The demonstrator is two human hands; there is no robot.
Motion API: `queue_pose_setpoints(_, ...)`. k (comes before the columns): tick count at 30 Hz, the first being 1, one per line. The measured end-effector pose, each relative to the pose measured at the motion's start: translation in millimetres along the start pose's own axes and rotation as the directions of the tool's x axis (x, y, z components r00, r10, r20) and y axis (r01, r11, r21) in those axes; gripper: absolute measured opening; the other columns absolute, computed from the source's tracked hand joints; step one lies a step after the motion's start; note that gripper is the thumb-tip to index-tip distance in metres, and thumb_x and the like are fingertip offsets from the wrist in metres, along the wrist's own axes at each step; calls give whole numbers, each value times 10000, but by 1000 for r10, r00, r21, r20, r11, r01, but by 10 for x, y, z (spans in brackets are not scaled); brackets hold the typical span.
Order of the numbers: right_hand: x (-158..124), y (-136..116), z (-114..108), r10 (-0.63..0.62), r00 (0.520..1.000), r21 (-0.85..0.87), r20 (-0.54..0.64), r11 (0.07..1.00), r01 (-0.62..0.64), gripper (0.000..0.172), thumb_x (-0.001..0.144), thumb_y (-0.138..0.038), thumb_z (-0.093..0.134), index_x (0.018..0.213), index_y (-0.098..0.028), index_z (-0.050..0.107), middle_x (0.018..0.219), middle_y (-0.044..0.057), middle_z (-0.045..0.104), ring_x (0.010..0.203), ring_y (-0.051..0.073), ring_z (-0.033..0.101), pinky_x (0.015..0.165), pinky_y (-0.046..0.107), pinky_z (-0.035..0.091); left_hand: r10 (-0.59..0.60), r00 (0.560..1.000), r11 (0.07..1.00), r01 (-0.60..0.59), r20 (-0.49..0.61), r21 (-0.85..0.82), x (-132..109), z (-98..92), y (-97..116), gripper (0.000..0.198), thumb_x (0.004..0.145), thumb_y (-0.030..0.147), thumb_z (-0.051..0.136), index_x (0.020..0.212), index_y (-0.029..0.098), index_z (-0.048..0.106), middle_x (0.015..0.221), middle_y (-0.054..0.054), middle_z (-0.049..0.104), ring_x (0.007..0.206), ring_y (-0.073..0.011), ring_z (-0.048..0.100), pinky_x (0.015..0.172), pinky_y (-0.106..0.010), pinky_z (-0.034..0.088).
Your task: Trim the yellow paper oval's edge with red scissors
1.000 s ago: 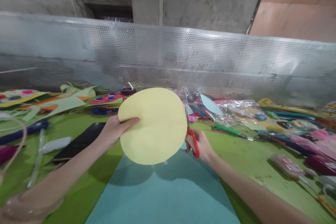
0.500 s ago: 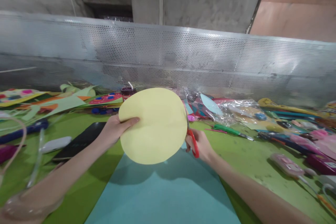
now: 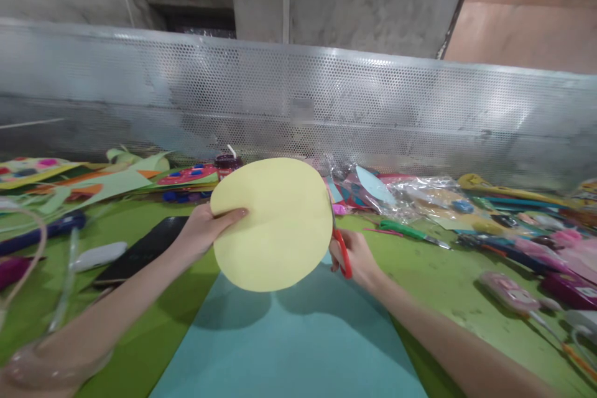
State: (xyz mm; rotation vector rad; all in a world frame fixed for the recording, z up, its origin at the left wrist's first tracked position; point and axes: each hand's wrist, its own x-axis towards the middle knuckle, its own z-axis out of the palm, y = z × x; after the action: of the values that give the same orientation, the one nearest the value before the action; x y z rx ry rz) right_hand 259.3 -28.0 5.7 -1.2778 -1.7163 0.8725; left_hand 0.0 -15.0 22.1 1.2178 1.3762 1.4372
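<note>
A roughly round sheet of pale yellow paper [image 3: 275, 224] is held up above the table, tilted to face me. My left hand [image 3: 208, 227] pinches its left edge, thumb on the near side. At the paper's right edge, my right hand [image 3: 354, 256] grips scissors with red handles [image 3: 344, 253]. Their blades stand upright along the edge, partly hidden behind the paper. Below lies a large light blue sheet [image 3: 293, 348], on which shadows of the paper and hands fall.
Left on the green table [image 3: 140, 323] lie a black flat device [image 3: 144, 249] and a white oval object [image 3: 100, 256]. Cut paper scraps [image 3: 112, 183] lie behind. To the right are a green-handled cutter [image 3: 410, 231], clear plastic wrapping [image 3: 401, 196] and a pink corded device [image 3: 510, 293]. Perforated metal panel [image 3: 298, 93] stands behind.
The yellow paper and the scissors have shifted only very slightly. Both hands keep their hold in nearly the same place.
</note>
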Motion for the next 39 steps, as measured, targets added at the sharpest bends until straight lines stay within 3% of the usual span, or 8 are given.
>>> queue_pose_setpoints(8,17,12,-18,-21,1000,-33,-21,999,21,138,647,-171,392,510,-170,406,353,-56,457,317,86,465,342,170,366,2,1000,1000,-2,22,-15,-1,-13,7,325,565,299,704,851,172,619,911,-80,677,724,-230,648,566,-295,548)
queue_pose_setpoints(27,36,36,-73,-96,993,18,65,995,95,74,614,-135,385,601,-157,455,451,-60,438,390,78,463,373,170,379,-4,995,1000,7,98,-26,-3,-3,-3,302,563,300,695,827,161,650,814,-72,699,672,-234,650,566,-311,543)
queue_pose_setpoints(39,30,21,-68,-84,996,-53,36,995,86,110,632,-146,374,557,-159,453,375,-62,458,345,81,470,350,164,360,2,991,1000,-1,133,-6,-3,-17,-8,351,578,314,681,887,161,619,890,-93,684,714,-248,648,596,-330,542)
